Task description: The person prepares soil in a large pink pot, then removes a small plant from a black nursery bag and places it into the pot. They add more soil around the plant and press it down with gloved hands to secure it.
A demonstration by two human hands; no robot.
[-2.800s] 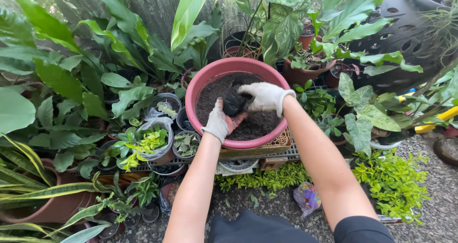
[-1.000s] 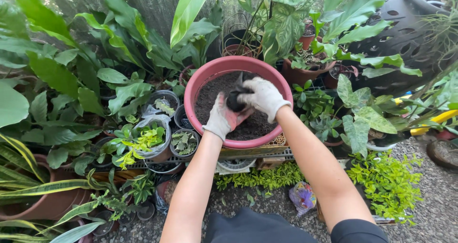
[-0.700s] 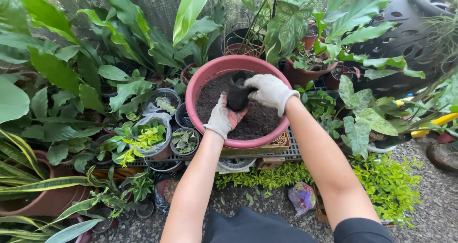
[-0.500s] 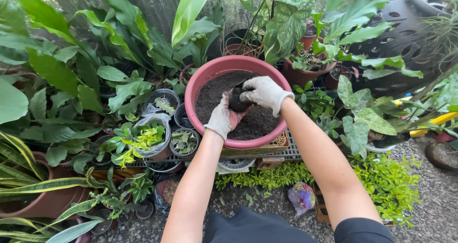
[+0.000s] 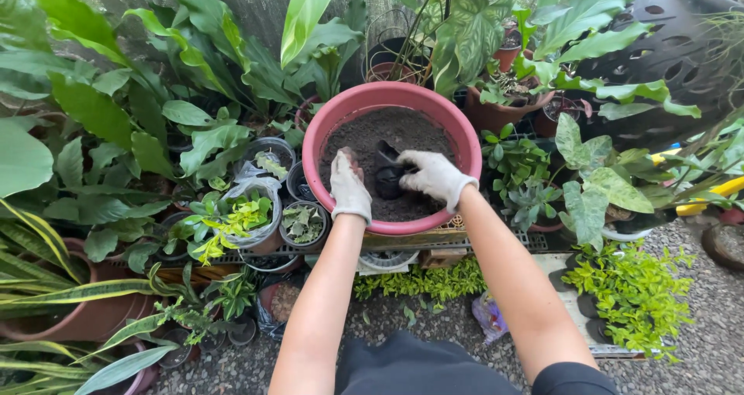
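The right hand (image 5: 432, 175), in a pale work glove, grasps a small black nursery pot (image 5: 387, 179) by its near side, holding it over the dark soil (image 5: 403, 131); the left hand (image 5: 349, 184), gloved the same way, is released, palm down and fingers loosely together, resting at the near-left part of the soil just beside that pot and not gripping anything. Both hands reach into the big pink plastic pot (image 5: 465, 135), the largest thing in front, which sits on a slatted crate (image 5: 496, 244) amid crowded foliage. To its left, broad dark green leaves (image 5: 101, 108) fill the bed, and a terracotta pot (image 5: 70, 321) with striped blade-like leaves stands at the lower left. On the right, a low bush of yellow-green leaves (image 5: 635, 290) grows beside the gravel ground (image 5: 713, 341). Just left of the pink pot stand several small seedling pots (image 5: 302, 224), one holding bright lime sprigs.
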